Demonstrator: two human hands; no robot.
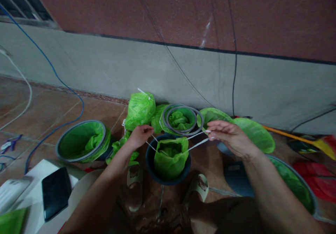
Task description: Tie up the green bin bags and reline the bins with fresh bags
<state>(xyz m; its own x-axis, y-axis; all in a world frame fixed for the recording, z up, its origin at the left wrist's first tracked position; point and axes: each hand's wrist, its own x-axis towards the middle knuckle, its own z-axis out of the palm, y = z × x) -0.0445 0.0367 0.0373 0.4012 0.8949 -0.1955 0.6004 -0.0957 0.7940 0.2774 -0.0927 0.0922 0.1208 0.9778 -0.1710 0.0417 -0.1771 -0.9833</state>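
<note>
Between my feet a green drawstring bag sits in a dark blue bucket, its mouth partly gathered. My left hand pinches a white drawstring on the bag's left side. On the right side my right hand holds the other white drawstring loop between thumb and fingers, pulled taut away from the bag. Crumpled green material shows inside the bag's mouth. Just behind the bucket stands another bin with a green liner and loose grey rings on its top.
A tied green bag leans by the wall. Lined bins stand at left and right. A phone lies on a white box at lower left. A blue hose crosses the floor; a red dustpan is at right.
</note>
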